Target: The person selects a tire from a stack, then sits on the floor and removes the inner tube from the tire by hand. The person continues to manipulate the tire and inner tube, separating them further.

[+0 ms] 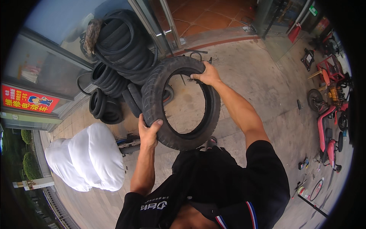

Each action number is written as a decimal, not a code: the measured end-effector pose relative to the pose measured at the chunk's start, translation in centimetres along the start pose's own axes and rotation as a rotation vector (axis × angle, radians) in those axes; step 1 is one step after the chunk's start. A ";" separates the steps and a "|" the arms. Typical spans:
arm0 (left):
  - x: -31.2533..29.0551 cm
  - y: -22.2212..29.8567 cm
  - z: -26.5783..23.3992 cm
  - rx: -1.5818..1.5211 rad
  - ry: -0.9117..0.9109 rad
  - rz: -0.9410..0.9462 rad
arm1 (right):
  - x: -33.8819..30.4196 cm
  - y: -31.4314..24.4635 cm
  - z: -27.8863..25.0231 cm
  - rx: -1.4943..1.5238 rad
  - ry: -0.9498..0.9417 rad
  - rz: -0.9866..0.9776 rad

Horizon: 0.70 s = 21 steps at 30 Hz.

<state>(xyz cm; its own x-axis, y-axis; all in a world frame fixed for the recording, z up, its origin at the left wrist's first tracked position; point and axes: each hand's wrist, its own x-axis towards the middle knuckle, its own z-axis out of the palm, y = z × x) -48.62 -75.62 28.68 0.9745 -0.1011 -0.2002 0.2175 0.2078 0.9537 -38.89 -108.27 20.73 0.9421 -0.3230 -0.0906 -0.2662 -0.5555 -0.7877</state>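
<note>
A black scooter tyre (151,103) is held up in front of me, its open ring facing me and the tread showing along its left side. My left hand (149,131) grips the lower left of it, thumb on the near sidewall and fingers behind. My right hand (207,74) is closed over the upper right rim, its thumb reaching into the ring. Through the opening I see pavement and part of another tyre (167,94). Beyond the held tyre, at the upper left, rises a tall pile of black tyres (124,49) leaning by the glass door.
Shorter tyre stacks (106,108) stand below the pile. A large white padded bundle (95,156) lies at the left. Red scooter parts (326,129) and a wheel (315,99) are at the right, with small tools (304,164) on the floor. A raised doorway sill (225,36) runs ahead.
</note>
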 end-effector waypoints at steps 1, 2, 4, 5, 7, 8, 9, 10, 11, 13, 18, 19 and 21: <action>-0.3 -0.2 0.7 0.007 0.001 -0.015 | -0.2 0.8 -0.6 -0.007 0.007 0.000; -0.6 -0.3 1.4 0.002 0.002 -0.033 | -0.3 1.5 -1.2 -0.014 0.016 0.000; -1.0 -0.7 2.6 0.006 -0.019 -0.033 | -0.7 3.1 -2.1 0.034 -0.031 0.023; -1.1 -0.9 3.1 0.017 -0.037 -0.015 | -1.0 3.8 -2.3 0.061 -0.051 0.030; -1.0 -0.8 3.9 0.018 -0.051 0.006 | -1.6 5.1 -2.5 0.227 -0.034 -0.061; -1.1 -0.7 4.2 0.024 -0.071 -0.003 | -1.9 5.6 -2.6 0.289 -0.028 -0.074; -1.1 -0.6 4.4 0.021 -0.081 -0.010 | -2.1 5.9 -2.7 0.278 -0.015 -0.118; -1.2 -0.4 4.6 0.006 -0.085 -0.021 | -2.2 6.1 -3.0 0.252 -0.005 -0.128; -1.3 -0.2 4.8 0.021 -0.105 -0.012 | -2.2 6.1 -3.3 0.215 -0.001 -0.126; -1.5 0.2 5.1 0.009 -0.113 -0.014 | -1.7 5.8 -4.2 0.183 0.000 -0.212; -2.7 -0.4 5.6 0.103 -0.142 0.048 | -1.4 5.2 -6.4 0.313 -0.081 -0.250; -3.0 -0.7 5.7 0.177 -0.134 0.054 | -1.8 5.1 -6.3 0.233 -0.044 -0.195; -3.2 -1.2 5.6 0.436 -0.144 0.130 | -2.8 5.3 -5.9 0.174 -0.006 -0.161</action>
<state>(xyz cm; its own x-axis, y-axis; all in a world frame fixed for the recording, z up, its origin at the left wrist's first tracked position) -52.31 -80.97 29.46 0.9680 -0.2414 -0.0691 0.0208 -0.1972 0.9801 -44.18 -114.84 20.37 0.9709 -0.2358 0.0413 -0.0739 -0.4593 -0.8852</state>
